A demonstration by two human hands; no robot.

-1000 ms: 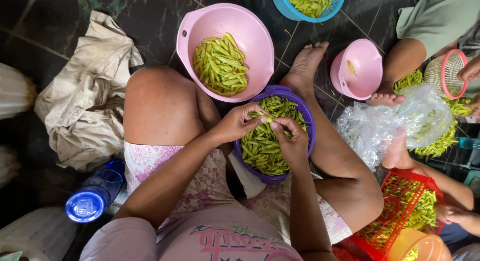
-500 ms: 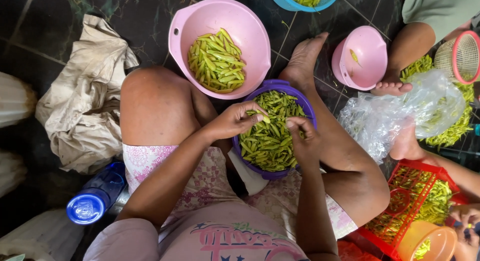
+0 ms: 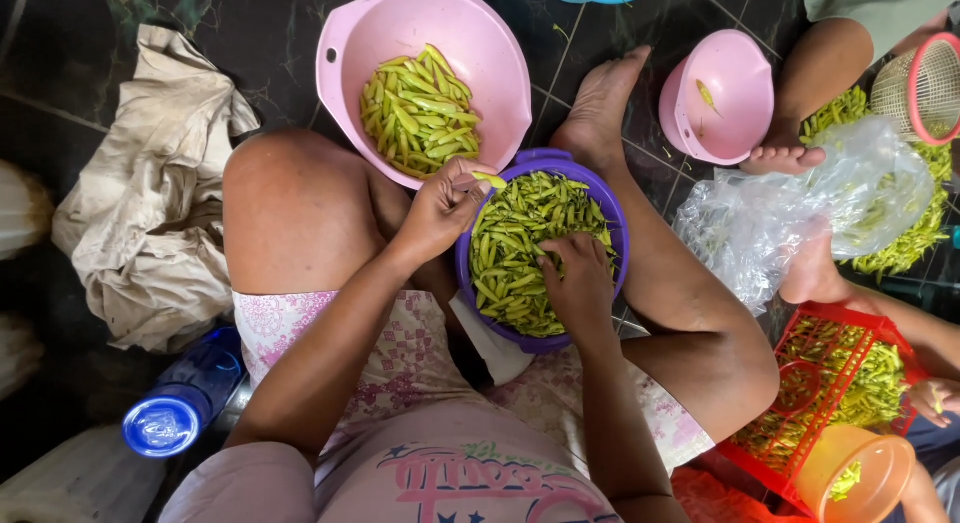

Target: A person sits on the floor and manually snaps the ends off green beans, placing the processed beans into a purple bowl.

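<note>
I sit on a dark tiled floor with a purple bowl (image 3: 615,213) of green pods between my legs. My left hand (image 3: 440,208) is closed on one green pod (image 3: 489,181), holding it over the gap between the purple bowl and a large pink bowl (image 3: 500,63) that holds more pods. My right hand (image 3: 578,283) rests palm down in the purple bowl, its fingers curled into the pile of pods; whether it grips one is hidden.
A crumpled beige cloth (image 3: 150,213) lies at left, a blue bottle (image 3: 180,408) by my left hip. Another person's foot (image 3: 783,160) touches a small pink bowl (image 3: 735,93). A clear plastic bag (image 3: 800,213), red basket (image 3: 830,393) and orange cup (image 3: 860,473) sit at right.
My hands, together over the purple bowl a second ago, have parted: the left carried a pod toward the pink bowl, the right dropped into the pile of pods.
</note>
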